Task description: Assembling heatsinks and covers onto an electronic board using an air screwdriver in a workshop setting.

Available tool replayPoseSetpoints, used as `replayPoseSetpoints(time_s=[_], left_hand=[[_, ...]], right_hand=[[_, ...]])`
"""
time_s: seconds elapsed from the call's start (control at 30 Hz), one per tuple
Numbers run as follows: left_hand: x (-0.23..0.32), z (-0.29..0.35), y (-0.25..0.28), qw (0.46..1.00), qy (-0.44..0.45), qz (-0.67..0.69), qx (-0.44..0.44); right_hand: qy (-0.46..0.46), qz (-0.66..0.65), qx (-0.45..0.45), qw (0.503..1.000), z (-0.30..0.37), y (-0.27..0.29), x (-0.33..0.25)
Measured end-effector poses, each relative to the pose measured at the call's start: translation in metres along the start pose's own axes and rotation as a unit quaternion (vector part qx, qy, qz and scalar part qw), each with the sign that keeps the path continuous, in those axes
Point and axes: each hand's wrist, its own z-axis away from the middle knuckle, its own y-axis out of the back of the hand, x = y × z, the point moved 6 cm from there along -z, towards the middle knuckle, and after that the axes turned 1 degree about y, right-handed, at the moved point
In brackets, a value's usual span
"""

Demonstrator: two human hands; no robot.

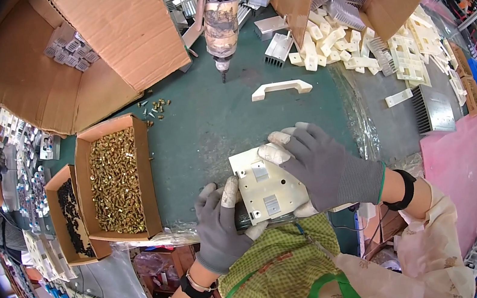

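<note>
A cream-white plastic plate with small holes and two inset silver metal pieces lies tilted at the near edge of the green table. My left hand, in a grey glove with whitish fingertips, grips its left side, thumb near the lower corner. My right hand, gloved the same way, is closed on its right side, fingers over the top edge and thumb below. Both palms hide parts of the rim. Beyond the plate, a white plastic handle lies on the table. A power screwdriver hangs bit-down above the far side.
To the left stand a cardboard tray of brass-coloured screws and a narrower tray of black screws. Loose screws lie behind them. Large cartons hold finned heat sinks. At right are white plastic parts, a heat sink and a pink sheet.
</note>
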Motion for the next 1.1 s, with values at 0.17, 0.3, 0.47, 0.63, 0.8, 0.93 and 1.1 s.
replayPoseSetpoints(time_s=[0.17, 0.3, 0.47, 0.63, 0.8, 0.93, 1.1], left_hand=[[0.001, -0.005, 0.005, 0.999, 0.003, -0.023, -0.037], [-0.002, -0.007, 0.018, 0.997, 0.007, -0.049, -0.055], [-0.009, -0.001, 0.044, 0.989, 0.017, -0.069, -0.127], [-0.065, 0.015, 0.13, 0.977, 0.13, -0.167, 0.024], [-0.127, 0.034, 0.131, 0.942, 0.298, -0.145, -0.056], [-0.136, 0.028, 0.119, 0.938, 0.292, -0.151, -0.111], [-0.135, 0.022, 0.116, 0.958, 0.253, -0.101, -0.091]], right_hand=[[-0.024, -0.019, -0.003, 1.0, 0.0, -0.002, -0.002], [-0.033, -0.018, -0.001, 0.999, -0.006, -0.003, -0.013], [-0.007, -0.065, 0.043, 0.997, -0.016, 0.011, -0.017], [-0.083, -0.231, 0.163, 0.956, -0.037, 0.046, 0.044], [-0.193, -0.361, 0.294, 0.864, -0.113, 0.063, 0.122], [-0.137, -0.546, 0.283, 0.776, -0.156, 0.056, 0.141], [-0.137, -0.543, 0.233, 0.795, -0.151, 0.064, 0.129]])
